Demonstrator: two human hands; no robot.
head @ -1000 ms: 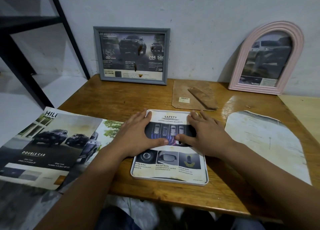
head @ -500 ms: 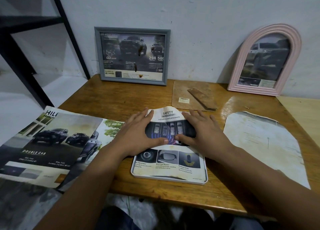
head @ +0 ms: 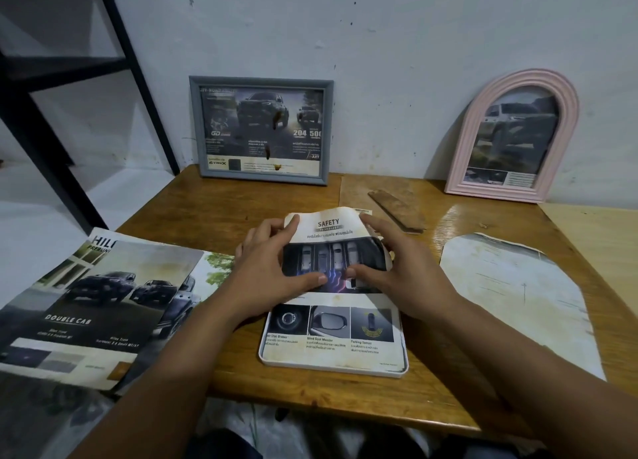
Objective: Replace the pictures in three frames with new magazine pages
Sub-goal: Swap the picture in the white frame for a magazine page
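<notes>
Holding the magazine page [head: 336,251] with both hands, I have its far half lifted and bowed upward while its near half lies inside the white frame [head: 333,365], which sits flat close to the table's [head: 214,213] near edge, about midway along it. My left hand [head: 272,272] pinches the page's left side, thumb on the printed face and fingers curled behind the upper corner. My right hand [head: 397,272] grips the right side the same way, thumb pressed on the dark car picture, fingers wrapped over the top right corner. The thumbs nearly meet at the middle of the page. At the table's far edge a grey frame [head: 261,130] leans against the wall, and a pink arched frame [head: 514,137] leans near the far right corner; both show car pictures. A brown backing board [head: 397,210] lies flat between them. An arch-shaped sheet [head: 514,296] rests along the right edge. An open magazine [head: 93,306] overhangs the left edge.
</notes>
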